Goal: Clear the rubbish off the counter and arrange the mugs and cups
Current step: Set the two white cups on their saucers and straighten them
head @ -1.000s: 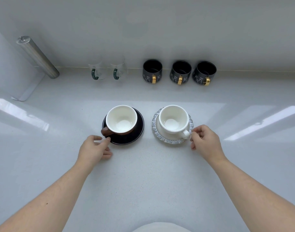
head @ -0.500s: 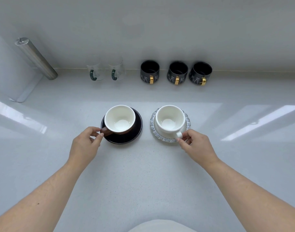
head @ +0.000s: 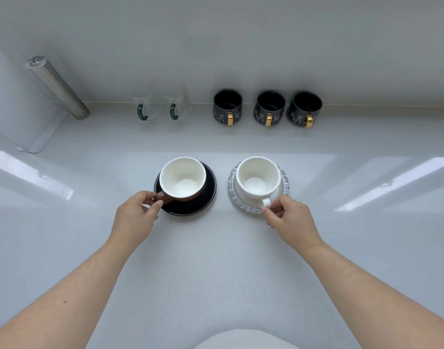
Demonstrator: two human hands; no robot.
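A brown cup (head: 182,177) with a white inside stands on a black saucer (head: 205,200) at the middle of the white counter. My left hand (head: 135,215) pinches its brown handle, which points to the near left. To the right, a white cup (head: 258,178) stands on a grey patterned saucer (head: 282,187). My right hand (head: 290,219) pinches the white handle, which points toward me. Along the back wall stand two glass mugs (head: 146,107) (head: 178,105) with green handles and three black mugs (head: 228,107) (head: 269,108) (head: 304,109) with gold handles.
A metal cylinder (head: 55,86) leans at the back left, beside a white board (head: 19,107) propped on the counter. The wall runs close behind the row of mugs. White cloth (head: 243,340) shows at the bottom edge.
Both hands moved onto the cup handles and closed on them. The white cup's handle turned from the right round toward me. The brown cup's handle stayed at the near left.
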